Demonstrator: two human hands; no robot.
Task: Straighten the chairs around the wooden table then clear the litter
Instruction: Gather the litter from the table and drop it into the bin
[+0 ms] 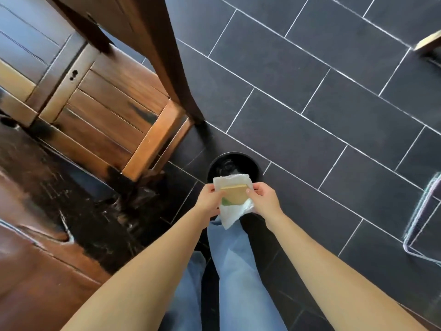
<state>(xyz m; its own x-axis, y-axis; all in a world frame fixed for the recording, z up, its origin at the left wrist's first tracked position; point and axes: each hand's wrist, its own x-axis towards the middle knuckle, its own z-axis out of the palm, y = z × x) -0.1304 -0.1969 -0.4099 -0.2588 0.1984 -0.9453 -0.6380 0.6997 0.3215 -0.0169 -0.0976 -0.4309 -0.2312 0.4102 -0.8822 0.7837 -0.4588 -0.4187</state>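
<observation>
Holding a small bundle of litter (pixel 232 182) between them, the left hand (pixel 210 197) and the right hand (pixel 262 199) are meeting just above a round black bin (pixel 216 163) that is standing on the dark grey tiled floor (pixel 310 103). The left hand is pinching the bundle's left edge, thumb on top and fingers curled underneath, while the right hand is pinching the right edge the same way, its thumb tip pressing on the upper face and the other fingers folded beneath, mostly hidden. The bundle is a crinkled white plastic wrapper (pixel 229 217) with a flat tan square of cardboard (pixel 236 194) lying on it, and a small green scrap (pixel 224 201) is peeking out at the cardboard's lower left corner. From this angle the wrapper's far edge is overlapping the bin's near rim. A dark-stained wooden chair with a slatted seat (pixel 114 111) is standing left of the bin, and the reddish-brown wooden table (pixel 35 235) is filling the lower left corner.
</observation>
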